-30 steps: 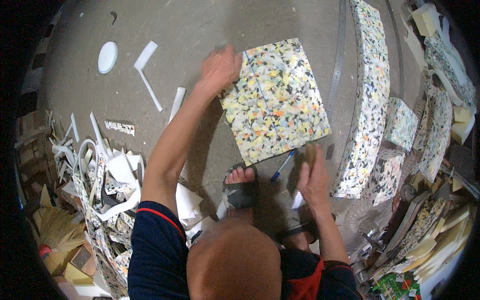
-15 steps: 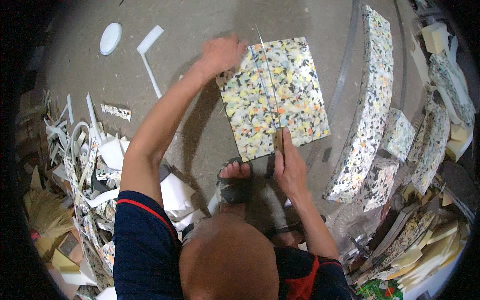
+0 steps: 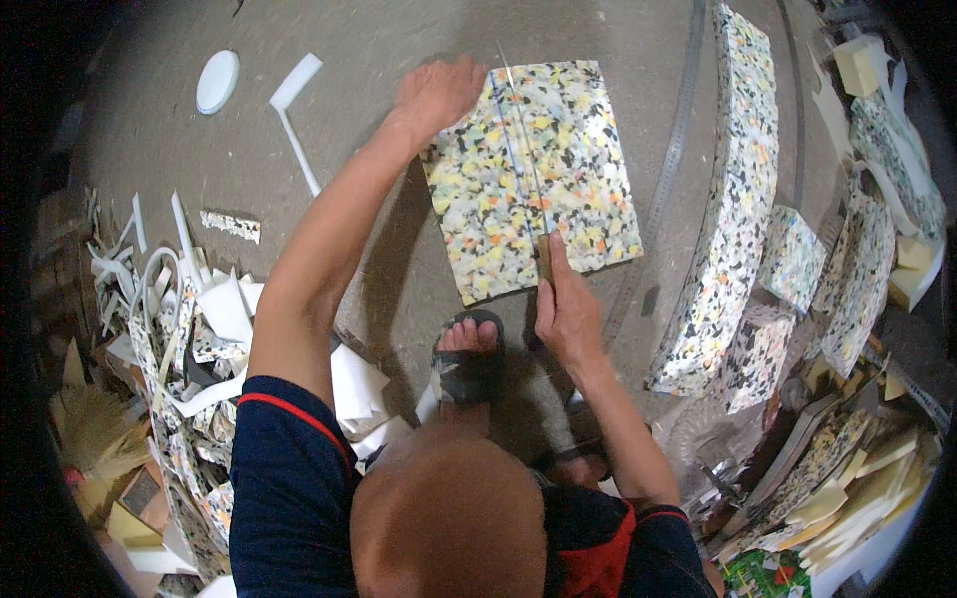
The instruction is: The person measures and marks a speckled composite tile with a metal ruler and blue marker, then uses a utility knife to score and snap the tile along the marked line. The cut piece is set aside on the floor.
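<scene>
A thick speckled foam sheet (image 3: 588,164), made of bonded multicoloured chips, lies on the floor in front of my foot. My left hand (image 3: 439,95) is closed over its far left corner, fingers bent down onto the foam and partly hidden. In my right hand (image 3: 570,317) is the handle of a long, thin-bladed knife (image 3: 527,140), with the index finger stretched along it. The blade lies lengthwise across the sheet, just right of a blue drawn line, and its tip reaches past the far edge. How deep the blade sits in the foam I cannot tell.
A long speckled foam strip (image 3: 743,189) and smaller foam blocks (image 3: 793,259) lie to the right. Foam offcuts (image 3: 224,309) are heaped at left, near a straw broom (image 3: 95,429). A white disc (image 3: 217,82) and an angled white strip (image 3: 296,82) lie at the far left.
The foam sheet has shifted slightly away and to the left, and both my hands have moved with it. The knife stays along the same part of the sheet.
</scene>
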`<state>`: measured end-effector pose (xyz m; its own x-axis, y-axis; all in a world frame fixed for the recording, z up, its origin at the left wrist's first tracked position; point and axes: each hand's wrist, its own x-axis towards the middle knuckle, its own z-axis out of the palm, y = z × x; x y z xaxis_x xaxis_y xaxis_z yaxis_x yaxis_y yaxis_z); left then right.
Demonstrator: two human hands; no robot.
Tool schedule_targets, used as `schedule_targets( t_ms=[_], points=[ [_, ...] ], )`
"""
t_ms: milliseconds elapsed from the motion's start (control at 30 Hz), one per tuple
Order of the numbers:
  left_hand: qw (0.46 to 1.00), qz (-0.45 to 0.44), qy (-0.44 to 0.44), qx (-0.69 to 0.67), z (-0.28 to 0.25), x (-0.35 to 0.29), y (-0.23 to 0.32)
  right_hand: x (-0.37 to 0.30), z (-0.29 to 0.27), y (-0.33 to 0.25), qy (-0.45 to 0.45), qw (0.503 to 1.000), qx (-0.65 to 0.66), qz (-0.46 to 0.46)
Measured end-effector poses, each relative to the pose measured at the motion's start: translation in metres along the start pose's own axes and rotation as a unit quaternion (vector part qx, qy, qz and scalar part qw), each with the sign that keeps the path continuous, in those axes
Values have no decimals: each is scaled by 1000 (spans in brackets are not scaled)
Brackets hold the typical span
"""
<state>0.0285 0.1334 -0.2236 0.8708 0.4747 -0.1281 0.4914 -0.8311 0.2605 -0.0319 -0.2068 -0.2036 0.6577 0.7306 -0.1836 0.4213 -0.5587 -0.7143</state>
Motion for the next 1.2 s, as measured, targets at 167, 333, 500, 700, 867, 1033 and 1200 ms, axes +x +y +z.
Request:
schedule_targets(
  t_ms=[167,333,500,700,867,1033,1200],
  points=[
    [997,-23,-63,25,10,-19,0,-18,4,-10,-3,1000,-30,0],
    [997,-61,-56,-5,14,-24,-4,-20,6,-4,3,999,-47,-18],
    [996,-65,-52,-11,8,-28,3,-11,0,-6,-21,998,-65,-17],
    [998,-43,-47,-2,1,-31,8,-8,2,-2,-8,997,-66,-37],
    [996,-71,-47,-19,18,-25,-4,-7,1,-5,-25,997,-68,-26],
    [997,-65,-34,-25,20,-23,-6,8,1,-5,-30,997,-62,-21],
    [998,-56,-16,-38,28,-22,-10,64,7,-21,-38,996,-79,-14]
  ],
)
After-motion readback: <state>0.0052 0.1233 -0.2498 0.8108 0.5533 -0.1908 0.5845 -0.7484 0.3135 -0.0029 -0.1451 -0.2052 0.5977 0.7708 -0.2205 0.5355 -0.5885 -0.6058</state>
